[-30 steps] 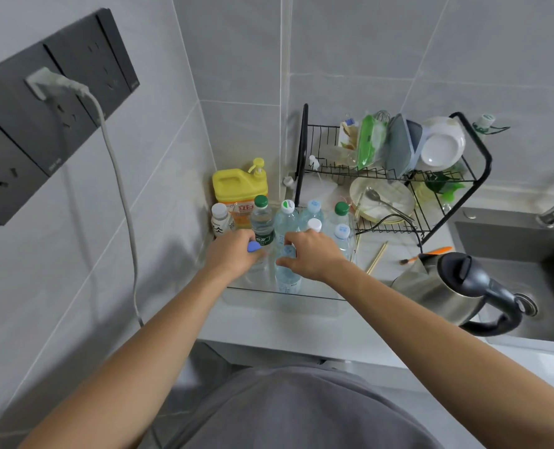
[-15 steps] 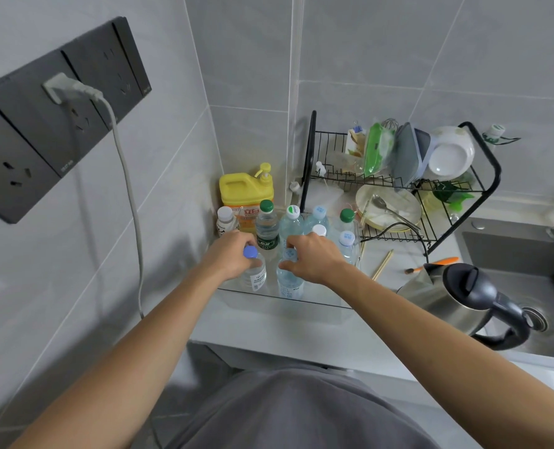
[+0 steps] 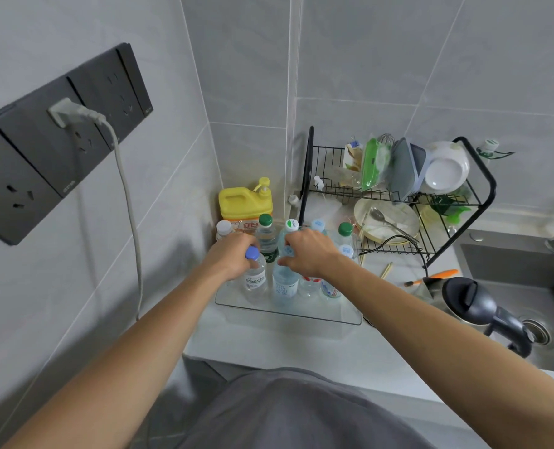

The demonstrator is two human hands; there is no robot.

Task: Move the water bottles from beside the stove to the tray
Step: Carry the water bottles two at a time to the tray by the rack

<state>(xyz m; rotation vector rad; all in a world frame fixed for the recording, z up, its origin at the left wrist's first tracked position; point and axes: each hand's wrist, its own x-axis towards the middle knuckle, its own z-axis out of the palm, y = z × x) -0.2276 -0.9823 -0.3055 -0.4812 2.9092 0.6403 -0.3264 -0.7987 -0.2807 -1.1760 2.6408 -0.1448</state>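
Note:
A clear tray point(image 3: 288, 314) sits on the counter in the corner and holds several upright water bottles. My left hand point(image 3: 228, 257) is shut around the neck of a blue-capped bottle point(image 3: 255, 280) at the tray's front left. My right hand point(image 3: 311, 252) grips the top of a light-blue bottle point(image 3: 283, 286) beside it. Behind them stand a green-capped bottle point(image 3: 267, 236), a white-capped one point(image 3: 291, 225) and further bottles point(image 3: 345, 230). My right hand hides some bottle tops.
A yellow detergent jug point(image 3: 245, 204) and a small white bottle point(image 3: 224, 228) stand against the wall behind the tray. The black dish rack point(image 3: 395, 192) is at the right, a kettle point(image 3: 470, 303) and sink point(image 3: 522, 286) further right. A cord point(image 3: 130, 215) hangs down the left wall.
The view has tilted up slightly. Both hands stay on the two front bottles, which stand lower in the tray than a second ago.

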